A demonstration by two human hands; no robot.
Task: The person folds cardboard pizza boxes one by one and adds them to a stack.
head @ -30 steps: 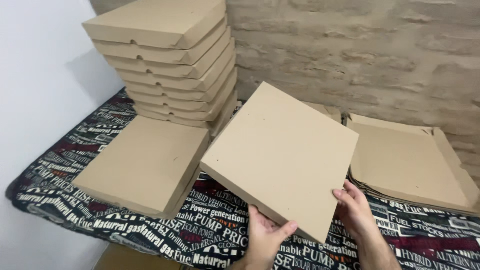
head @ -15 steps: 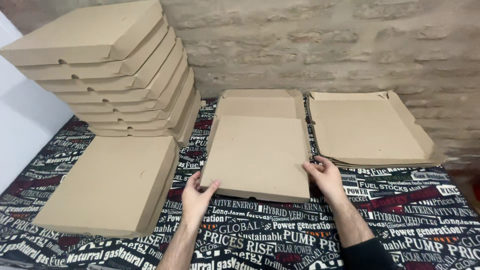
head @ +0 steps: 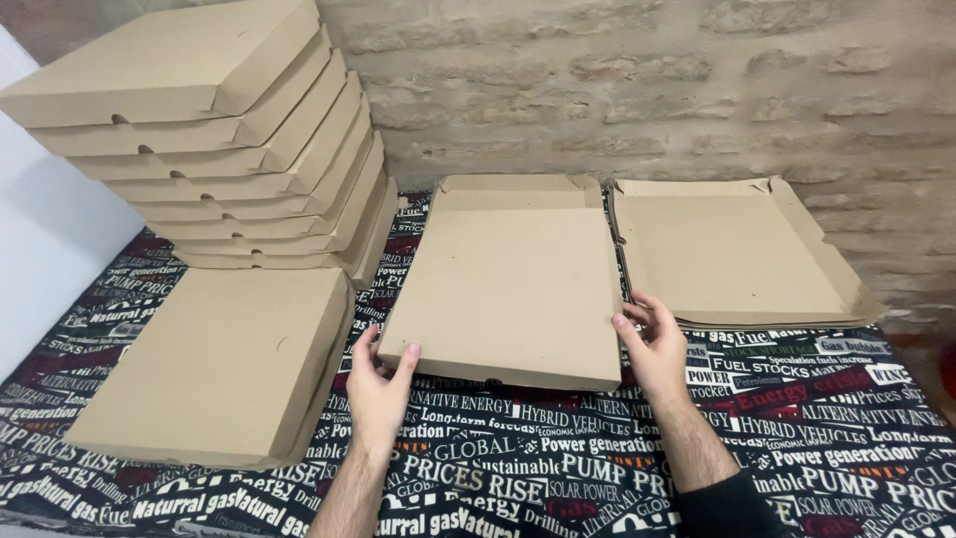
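The flat square brown cardboard pizza box (head: pixel 508 289) lies closed in the middle of the worktop (head: pixel 856 418), and I take it as the landmark for what follows. My left hand (head: pixel 378 384) sits at its near left corner, grip spread, thumb on the lid and fingers against the front edge. My right hand (head: pixel 657 349) is at its near right edge, fingers loosely spread and touching the side wall; neither hand is pinching anything.

Judgement on handling: the lid appears seated, so even, light pressure at both near corners should keep it square. Pressing hard on the centre panel would likely bow the thin card (the side flaps look easily creased).

To the left of the box lies a second closed box of the same brown cardboard (head: pixel 214 364), just beside it. Behind that one, against the wall, stands a tall leaning stack of closed cardboard boxes (head: pixel 214 149). To the right of the landmark box rests an open unfolded cardboard box (head: pixel 732 254), walls raised, on further flat card.

The worktop is covered by a dark cloth printed with white and red lettering. Behind everything runs a rough pale brick wall (head: pixel 647 90); a white wall (head: pixel 45 229) shows at far left.
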